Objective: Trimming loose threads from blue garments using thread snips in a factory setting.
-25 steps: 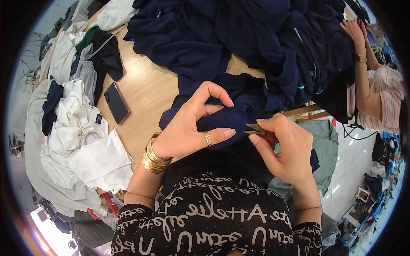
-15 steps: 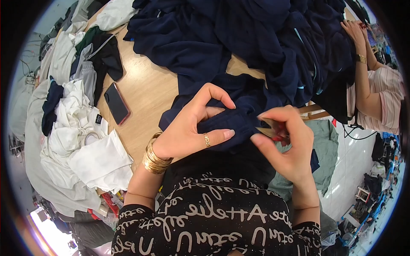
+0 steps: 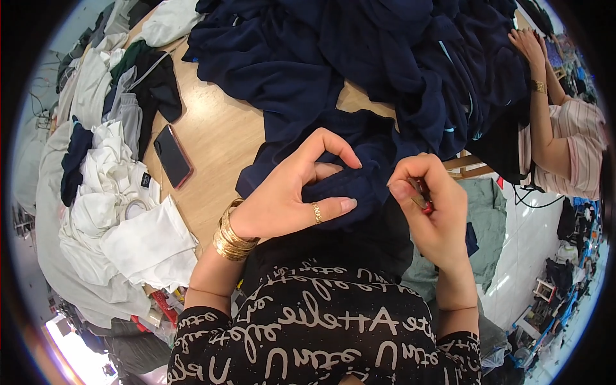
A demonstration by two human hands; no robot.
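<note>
A dark navy garment (image 3: 367,194) with a gathered edge lies in front of my body at the table's near side. My left hand (image 3: 273,199) grips it, the index finger and thumb curved around a fold and the other fingers tucked in the cloth. To the right of that edge, my right hand (image 3: 436,215) is closed around small thread snips (image 3: 421,196) with red on the handle. Its thumb and index fingertips are pinched together, apart from the cloth. Most of the snips is hidden in the palm, and whether a thread sits in the pinch is too small to tell.
More navy garments (image 3: 289,45) are heaped across the far side of the wooden table (image 3: 221,119). A phone (image 3: 172,157) lies left, beside white clothes (image 3: 151,244) and a tape roll (image 3: 135,208). Grey-green cloth (image 3: 487,224) hangs at right. A co-worker's hand (image 3: 527,48) touches the far-right pile.
My right hand's thumb and index finger have come together, and the snips' blades have turned back into the palm. My left hand keeps its grip on the navy garment.
</note>
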